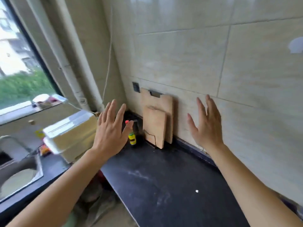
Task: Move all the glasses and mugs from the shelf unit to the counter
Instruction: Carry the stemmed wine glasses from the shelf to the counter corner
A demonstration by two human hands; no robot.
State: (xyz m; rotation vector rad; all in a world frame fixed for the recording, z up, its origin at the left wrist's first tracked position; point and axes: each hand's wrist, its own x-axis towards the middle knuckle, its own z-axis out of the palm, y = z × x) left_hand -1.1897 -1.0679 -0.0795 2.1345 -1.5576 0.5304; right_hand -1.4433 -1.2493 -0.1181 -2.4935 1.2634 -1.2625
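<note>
Two bare hands hover over the dark counter (pixel 164 177), fingers spread wide, holding nothing: the left hand (pixel 109 128) before a small bottle (pixel 132 139), the right hand (pixel 206 126) near the tiled wall (pixel 246 63). Between them, two boards (pixel 157 122) lean on the wall.

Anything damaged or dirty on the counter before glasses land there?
Yes. The small board has a crack near its lower left corner. The counter carries pale smears and a white speck.
</note>
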